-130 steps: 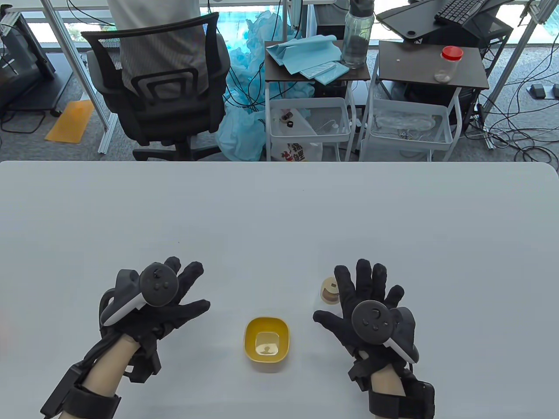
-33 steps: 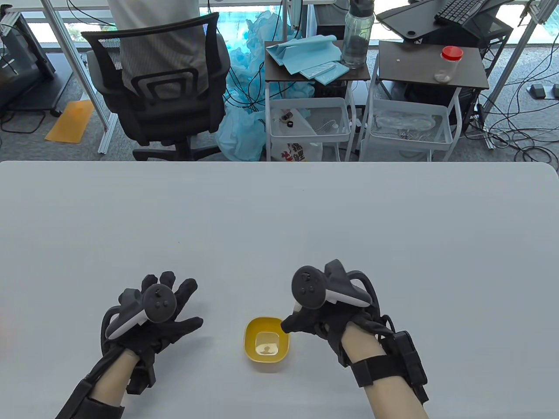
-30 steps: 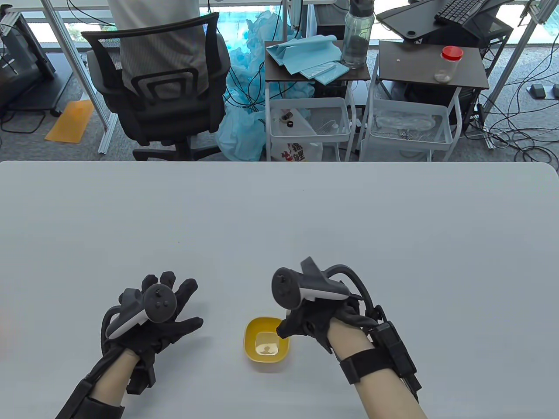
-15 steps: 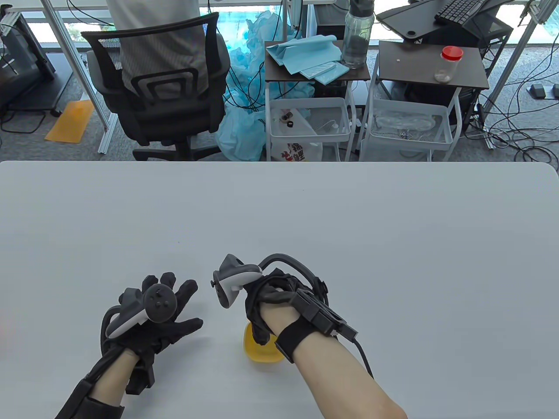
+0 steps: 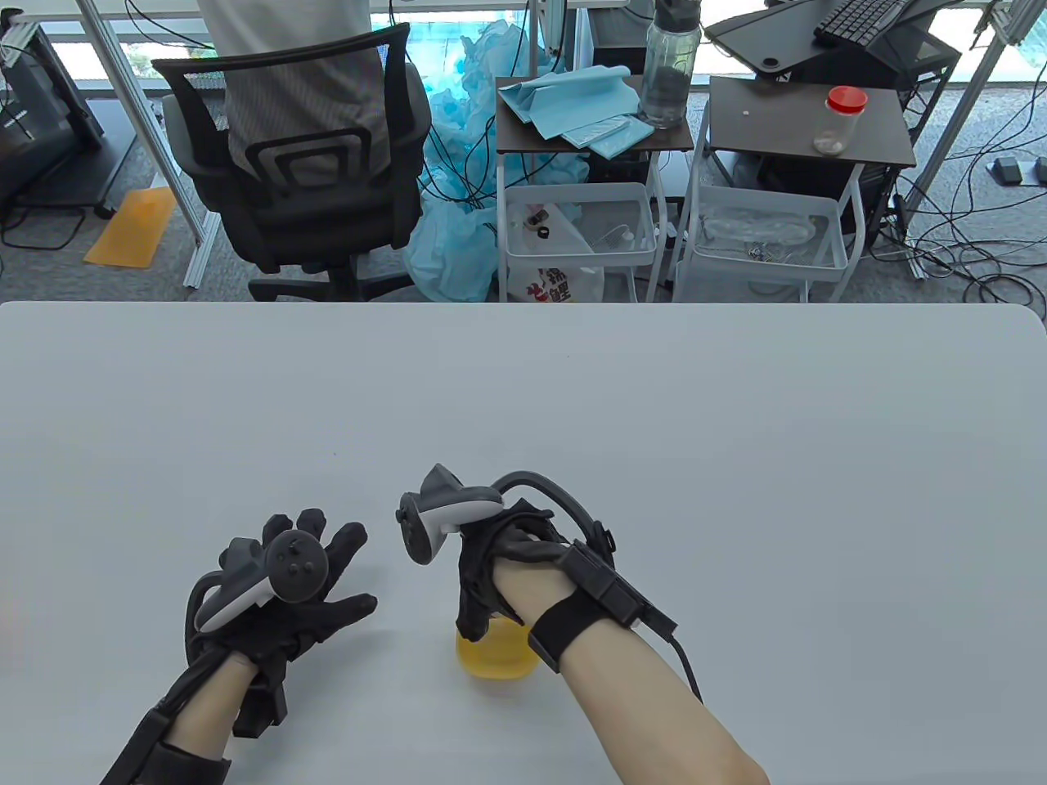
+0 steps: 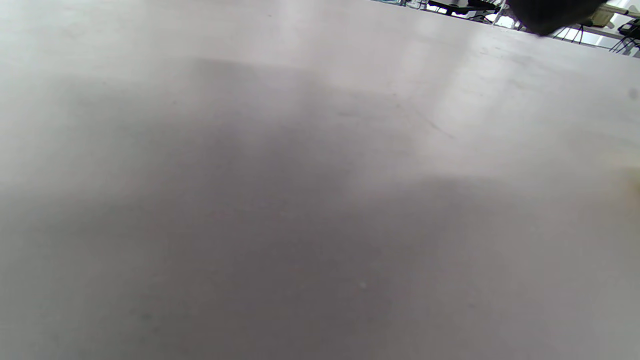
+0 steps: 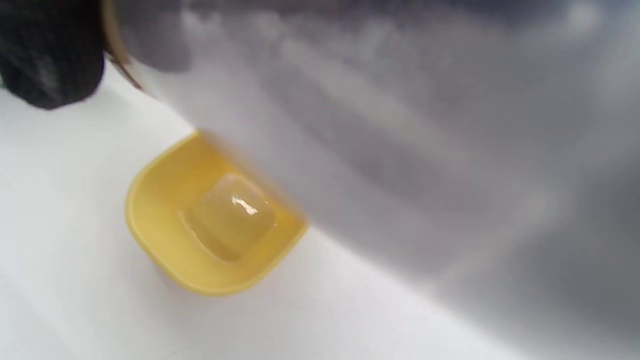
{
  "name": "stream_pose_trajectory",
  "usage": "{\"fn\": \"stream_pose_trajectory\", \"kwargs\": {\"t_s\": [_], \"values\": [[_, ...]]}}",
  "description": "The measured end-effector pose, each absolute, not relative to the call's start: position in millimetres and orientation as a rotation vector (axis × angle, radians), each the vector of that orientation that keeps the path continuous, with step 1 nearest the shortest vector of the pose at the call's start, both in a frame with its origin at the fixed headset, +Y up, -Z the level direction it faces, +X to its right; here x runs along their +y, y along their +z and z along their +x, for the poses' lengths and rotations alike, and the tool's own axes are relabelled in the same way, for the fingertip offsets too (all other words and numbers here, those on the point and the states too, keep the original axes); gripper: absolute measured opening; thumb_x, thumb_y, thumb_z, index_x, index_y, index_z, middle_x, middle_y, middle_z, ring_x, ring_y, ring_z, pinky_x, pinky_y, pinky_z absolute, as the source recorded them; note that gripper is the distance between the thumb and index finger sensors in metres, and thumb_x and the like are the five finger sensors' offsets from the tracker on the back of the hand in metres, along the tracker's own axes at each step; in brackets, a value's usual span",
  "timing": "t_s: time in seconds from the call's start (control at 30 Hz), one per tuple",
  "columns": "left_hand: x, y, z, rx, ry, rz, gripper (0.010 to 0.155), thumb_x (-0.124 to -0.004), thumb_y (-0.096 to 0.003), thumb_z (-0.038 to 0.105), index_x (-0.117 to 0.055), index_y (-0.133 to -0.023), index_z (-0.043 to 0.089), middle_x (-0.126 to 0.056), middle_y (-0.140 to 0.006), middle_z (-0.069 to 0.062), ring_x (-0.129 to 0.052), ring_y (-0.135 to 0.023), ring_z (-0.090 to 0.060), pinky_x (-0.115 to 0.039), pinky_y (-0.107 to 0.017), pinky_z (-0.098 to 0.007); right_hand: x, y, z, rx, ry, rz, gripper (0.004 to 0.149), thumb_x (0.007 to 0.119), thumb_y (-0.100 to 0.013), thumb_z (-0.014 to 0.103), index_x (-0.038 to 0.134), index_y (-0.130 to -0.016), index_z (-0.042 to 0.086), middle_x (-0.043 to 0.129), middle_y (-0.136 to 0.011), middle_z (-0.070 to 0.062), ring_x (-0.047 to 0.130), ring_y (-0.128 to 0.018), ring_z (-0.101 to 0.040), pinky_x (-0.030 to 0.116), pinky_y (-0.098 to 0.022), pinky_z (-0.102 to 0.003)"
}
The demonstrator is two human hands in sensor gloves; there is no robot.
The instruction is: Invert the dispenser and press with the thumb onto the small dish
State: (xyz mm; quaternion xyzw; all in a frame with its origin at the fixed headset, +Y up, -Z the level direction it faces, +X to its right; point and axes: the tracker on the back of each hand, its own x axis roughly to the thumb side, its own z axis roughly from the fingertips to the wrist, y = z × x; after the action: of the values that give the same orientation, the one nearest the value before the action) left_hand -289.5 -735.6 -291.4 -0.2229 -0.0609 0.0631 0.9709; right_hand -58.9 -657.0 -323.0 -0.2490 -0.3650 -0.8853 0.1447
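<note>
1. Right hand (image 5: pixel 499 572) is rolled palm-side down over the yellow dish (image 5: pixel 495 654), fingers curled round the dispenser (image 7: pixel 350 125). From the table view the bottle itself is hidden under glove + tracker; in the right wrist view it shows as a pale, translucent blur filling the upper right, a gloved fingertip (image 7: pixel 50 55) against its top-left end.
2. Left hand (image 5: pixel 286 597) lies flat on the table (image 5: pixel 736 458), fingers spread, holding nothing, well apart from the dish on its left. Left wrist view shows bare tabletop only.
3. Dish sits on the table just under the right wrist; right wrist view shows a glossy patch in its bottom, prob. liquid already there, can't be sure.
4. Step in hand, as I judge it: the invert looks done or nearly so, with the dispenser tilted above the dish. Nozzle end not visible, so can't tell whether it's aimed inside the rim.
5. Next move calls for: thumb on the pump end, firm press along the bottle axis, outlet kept over the dish centre, w/o tipping the dish.
</note>
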Motion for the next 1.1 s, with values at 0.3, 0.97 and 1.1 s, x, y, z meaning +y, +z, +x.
{"fn": "stream_pose_trajectory", "kwargs": {"t_s": [0.3,0.97,1.1], "values": [[-740.9,-292.4,-290.8,-0.113,0.128,-0.48,0.082,-0.06,-0.0494,0.082,-0.01,-0.108,0.054,0.002,-0.123,0.001,-0.001,-0.116,-0.046,-0.015,-0.068,-0.083,-621.1,-298.1,36.0,-0.491,-3.553,-1.143,0.08,0.076,-0.039,0.071,0.081,-0.086,0.007,0.094,-0.07,-0.019,0.099,-0.052,-0.04,0.079,-0.045,-0.057],[-738.9,-289.7,-289.7,-0.111,0.113,-0.475,0.083,-0.06,-0.0491,0.082,-0.009,-0.108,0.054,0.003,-0.123,0.001,0.0,-0.115,-0.046,-0.015,-0.068,-0.083,-690.8,-264.1,100.4,0.624,-4.028,-1.469,0.08,0.074,-0.041,0.073,0.079,-0.087,0.008,0.092,-0.072,-0.018,0.097,-0.054,-0.039,0.079,-0.046,-0.056],[-740.8,-290.8,-291.3,-0.104,0.115,-0.485,0.083,-0.06,-0.0494,0.082,-0.009,-0.108,0.054,0.003,-0.123,0.001,0.001,-0.115,-0.046,-0.015,-0.068,-0.083,-693.4,-263.5,99.5,0.587,-4.01,-1.46,0.08,0.073,-0.041,0.073,0.079,-0.087,0.008,0.092,-0.072,-0.017,0.097,-0.054,-0.039,0.079,-0.046,-0.056]]}}
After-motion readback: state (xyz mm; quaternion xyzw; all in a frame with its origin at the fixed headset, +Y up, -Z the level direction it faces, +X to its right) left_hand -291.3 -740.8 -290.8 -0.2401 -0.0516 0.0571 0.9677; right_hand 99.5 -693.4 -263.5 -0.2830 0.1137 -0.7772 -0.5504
